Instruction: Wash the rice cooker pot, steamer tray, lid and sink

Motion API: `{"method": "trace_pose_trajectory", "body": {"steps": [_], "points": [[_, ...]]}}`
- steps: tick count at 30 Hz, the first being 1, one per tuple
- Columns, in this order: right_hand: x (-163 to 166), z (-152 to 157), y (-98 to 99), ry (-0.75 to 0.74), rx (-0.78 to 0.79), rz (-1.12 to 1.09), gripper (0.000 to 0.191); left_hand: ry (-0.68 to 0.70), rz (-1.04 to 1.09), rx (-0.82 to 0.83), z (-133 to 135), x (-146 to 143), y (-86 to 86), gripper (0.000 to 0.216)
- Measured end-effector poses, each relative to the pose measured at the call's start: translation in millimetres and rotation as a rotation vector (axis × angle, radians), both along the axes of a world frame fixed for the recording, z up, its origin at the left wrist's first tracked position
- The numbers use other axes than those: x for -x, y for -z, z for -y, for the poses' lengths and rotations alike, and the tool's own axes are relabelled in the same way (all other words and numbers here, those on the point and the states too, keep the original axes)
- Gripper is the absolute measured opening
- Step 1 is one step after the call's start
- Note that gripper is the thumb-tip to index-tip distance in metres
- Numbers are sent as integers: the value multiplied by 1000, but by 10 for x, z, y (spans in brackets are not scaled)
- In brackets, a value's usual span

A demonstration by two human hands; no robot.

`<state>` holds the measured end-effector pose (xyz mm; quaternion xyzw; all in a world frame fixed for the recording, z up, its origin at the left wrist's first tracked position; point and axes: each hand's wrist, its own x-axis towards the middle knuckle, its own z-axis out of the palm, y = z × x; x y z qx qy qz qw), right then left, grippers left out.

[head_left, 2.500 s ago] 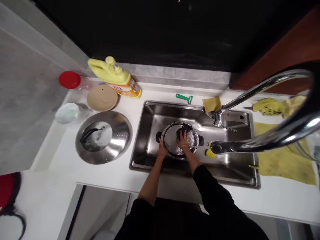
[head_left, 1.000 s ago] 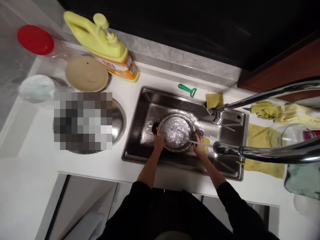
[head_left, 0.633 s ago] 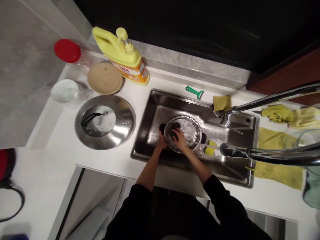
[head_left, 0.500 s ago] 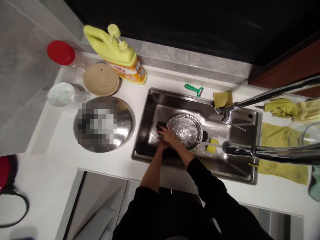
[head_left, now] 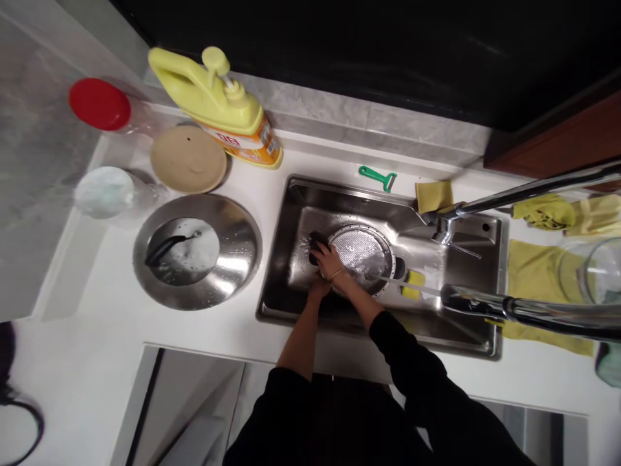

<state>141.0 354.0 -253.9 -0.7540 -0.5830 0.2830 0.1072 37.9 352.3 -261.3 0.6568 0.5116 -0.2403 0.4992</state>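
A round metal steamer basket [head_left: 361, 249] with a perforated bottom and black side handles sits in the steel sink [head_left: 456, 259]. My right hand [head_left: 330, 261] is at its left side, fingers bent over the black handle there. Just below and partly under it is my left hand [head_left: 319, 286], close to the basket's rim; its fingers are hidden. Water runs from the faucet spout [head_left: 460, 299] onto the basket's right part. By the right handle lies a yellow sponge [head_left: 412, 285].
On the left counter are a wet steel lid [head_left: 237, 249] with a black handle, a beige lid [head_left: 187, 158], a red-lidded jar [head_left: 99, 103] and a yellow pump jug [head_left: 233, 110]. A green peeler [head_left: 378, 175] lies behind the sink, yellow cloths [head_left: 528, 272] to its right.
The view has shifted slightly. Both hands stay at the basket's left handle, with my right hand's fingers a little changed in pose. The water now strikes nearer the basket's middle.
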Motion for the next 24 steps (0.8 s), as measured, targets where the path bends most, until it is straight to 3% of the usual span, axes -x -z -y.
{"method": "trace_pose_trajectory", "body": {"steps": [2,6,8,12,15,17,19,21,24], "points": [[-204,-93,7,145,-16,36,53,-1,-52,9,-2,9,-20,77],[-917,-121,-14,693,-19,145,54,-7,-154,-20,24,12,-77,96],[-1160,177,-18,866,-30,148,55,9,-197,-124,39,-2,-107,109],[-1187,1243,-22,1096,-26,160,57,102,-247,-473,54,-36,-133,124],[-1061,1801,-69,1064,33,177,57,132,-202,-573,70,-36,-106,120],[-1015,1807,-103,966,-37,158,55,116,-146,-586,81,-13,-71,119],[-971,1529,-112,835,-178,86,55,63,-76,-569,69,20,-29,115],[-859,1087,-91,696,-281,-32,55,-96,1,-489,6,47,14,101],[-470,500,-33,517,-241,-194,54,-339,93,-359,-207,36,50,79]]}}
